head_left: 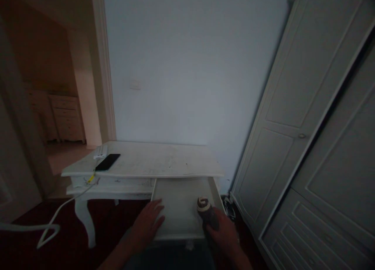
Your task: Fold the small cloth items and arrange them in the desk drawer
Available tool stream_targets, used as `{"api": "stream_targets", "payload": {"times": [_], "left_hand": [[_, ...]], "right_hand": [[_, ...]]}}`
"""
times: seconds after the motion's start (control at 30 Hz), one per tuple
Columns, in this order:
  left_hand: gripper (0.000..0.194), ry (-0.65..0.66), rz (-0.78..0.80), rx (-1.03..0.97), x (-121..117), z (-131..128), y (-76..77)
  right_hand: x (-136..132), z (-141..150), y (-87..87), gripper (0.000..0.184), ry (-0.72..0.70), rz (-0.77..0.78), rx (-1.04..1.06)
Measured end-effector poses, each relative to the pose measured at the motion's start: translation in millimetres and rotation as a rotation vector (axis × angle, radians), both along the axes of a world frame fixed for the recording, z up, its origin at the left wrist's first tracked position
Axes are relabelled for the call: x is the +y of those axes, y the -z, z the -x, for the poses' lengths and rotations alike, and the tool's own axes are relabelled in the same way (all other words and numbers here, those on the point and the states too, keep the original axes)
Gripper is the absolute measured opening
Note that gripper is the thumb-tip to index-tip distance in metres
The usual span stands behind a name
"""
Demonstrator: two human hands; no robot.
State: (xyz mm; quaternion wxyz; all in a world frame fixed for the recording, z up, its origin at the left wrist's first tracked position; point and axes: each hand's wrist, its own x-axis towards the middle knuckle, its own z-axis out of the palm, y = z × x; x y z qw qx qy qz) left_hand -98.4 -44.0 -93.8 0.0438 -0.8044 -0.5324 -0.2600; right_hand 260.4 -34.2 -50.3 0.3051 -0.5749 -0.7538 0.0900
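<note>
- the right hand (225,233) has its grip wrapped around a dark grey roll with a pale swirl at its end (207,213), soft-looking and maybe cloth.
- the roll is over the right side of the pulled-out white wooden drawer (175,211), near its right wall. i cannot tell if it touches the bottom.
- the left hand (149,219) has its grip spread, with the fingers by the drawer's left wall, close to the front left corner. i cannot tell if they touch it.
- the drawer sticks out from under the right part of the front edge of the worn white surface (155,157).
- a flat black phone (108,162) lies near the left front corner of the surface, well apart from the roll.
- the step in hand looks like holding the roll at the open drawer.
- i think the next move calls for a steady right hand, lined up inside the drawer's walls, and a left hand kept clear of the roll.
</note>
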Motion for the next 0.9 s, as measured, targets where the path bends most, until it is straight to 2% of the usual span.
{"api": "stream_targets", "payload": {"times": [0.07, 0.13, 0.23, 0.33, 0.4, 0.47, 0.6, 0.67, 0.7, 0.77, 0.9], "left_hand": [[0.046, -0.043, -0.113, 0.017, 5, 7, 9.0], [0.048, -0.033, -0.168, 0.052, 8, 9, 17.1], [0.042, -0.008, -0.168, 0.074, 8, 9, 23.4], [0.045, 0.016, -0.144, 0.070, 5, 11, 22.5], [0.046, 0.030, -0.117, 0.068, 3, 12, 19.7], [0.042, 0.025, -0.090, 0.073, 2, 11, 16.8], [0.041, -0.009, -0.075, 0.075, 1, 4, 11.9], [0.044, -0.013, -0.067, 0.062, 2, 1, 8.8], [0.046, -0.012, -0.059, 0.051, 1, 0, 7.1], [0.048, -0.003, -0.037, 0.011, 1, 0, 4.0], [0.050, 0.078, 0.068, -0.210, 1, 8, 3.4]], "right_hand": [[-6, 20, -2.6, 0.053, -0.006, 0.015, -0.045], [-13, 55, -5.2, 0.051, -0.049, 0.029, -0.096], [-21, 110, -10.4, 0.043, -0.106, 0.044, -0.085], [-22, 135, -15.3, 0.033, -0.156, 0.079, 0.003], [-20, 129, -16.6, 0.034, -0.201, 0.093, 0.026], [-16, 105, -16.6, 0.039, -0.219, 0.098, 0.034], [-9, 41, -17.9, 0.046, -0.091, 0.101, 0.011], [-9, 28, -18.8, 0.041, -0.032, 0.091, -0.017], [-10, 32, -18.5, 0.040, -0.027, 0.076, -0.033], [-15, 59, -15.6, 0.041, -0.050, 0.038, -0.076], [-25, 150, -7.1, 0.051, -0.156, 0.038, -0.104]]}}
